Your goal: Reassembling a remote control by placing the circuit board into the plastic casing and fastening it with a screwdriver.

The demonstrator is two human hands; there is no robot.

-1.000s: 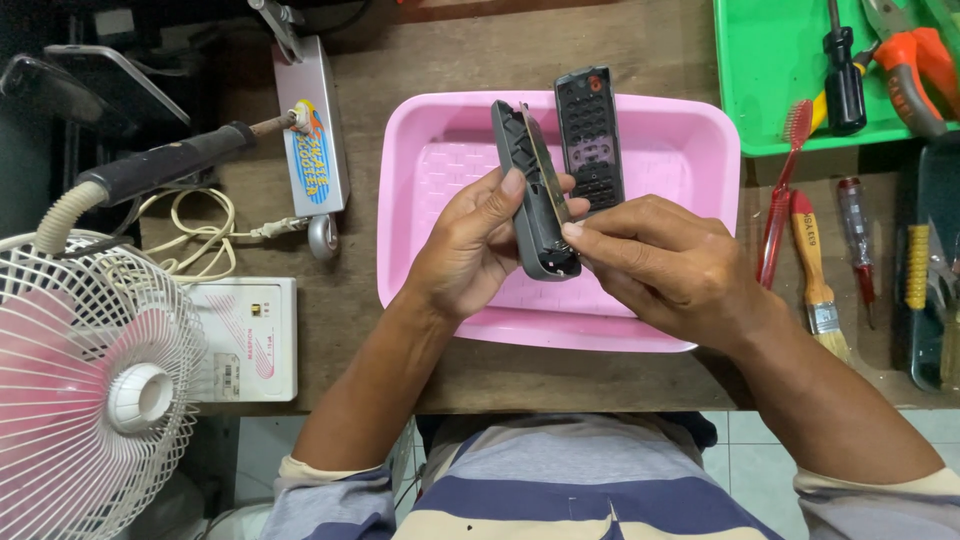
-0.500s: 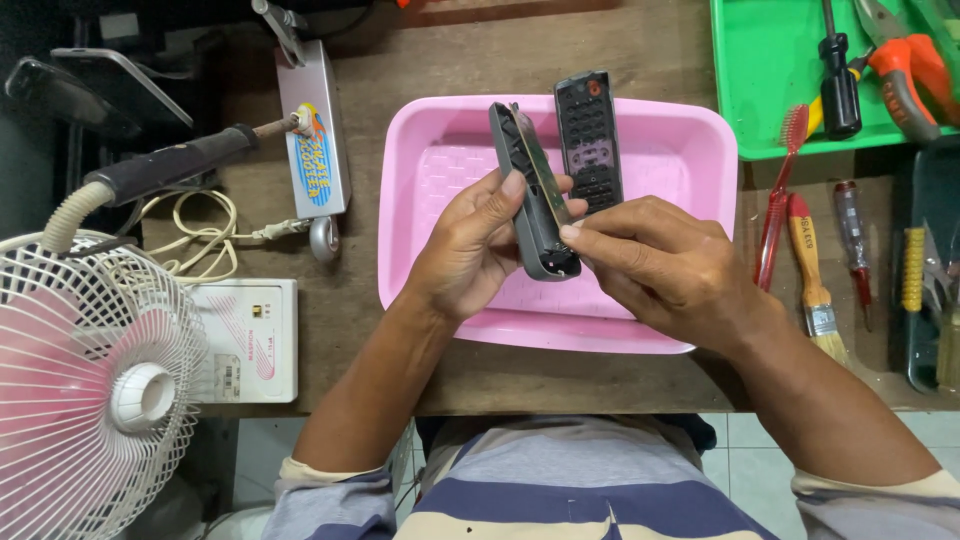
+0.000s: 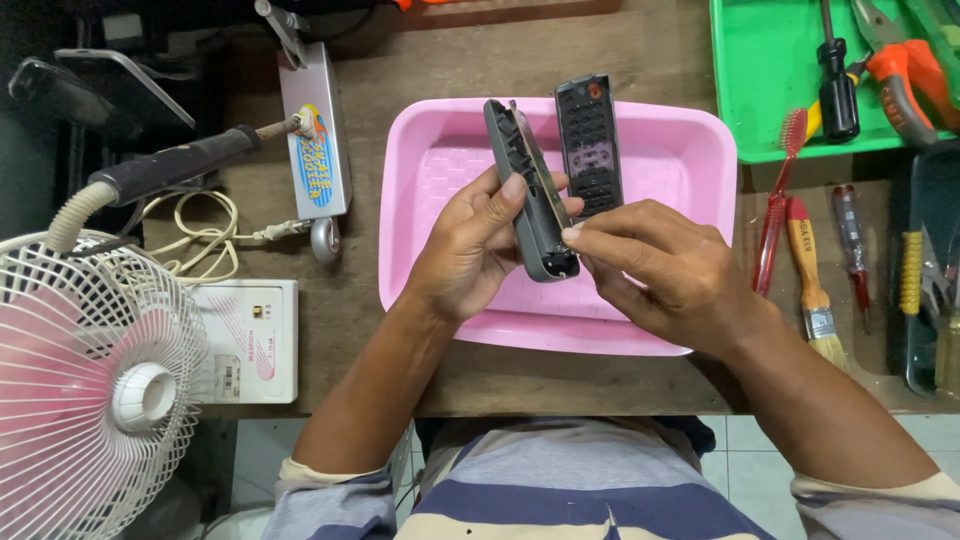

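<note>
Fan (image 3: 95, 400) in pink and white fills the lower left of the frame; beside it lies a white box (image 3: 245, 340) with a pink label. At centre, a pink tray (image 3: 660, 150) holds a loose remote cover (image 3: 588, 145). Above the tray, the left hand (image 3: 470, 250) clamps the grey remote body (image 3: 530, 190), long axis running upward and slightly left. The right hand (image 3: 665, 270) pinches its lower end, where both hands meet. Upper left, a grey card (image 3: 315, 130) carries a colourful label.

Left of our left hand (image 3: 470, 250) we see a grey oblong slab (image 3: 314, 130) carrying a blue-and-yellow label (image 3: 314, 150); below it lies a white box (image 3: 245, 340) with pink-and-black printing.
</note>
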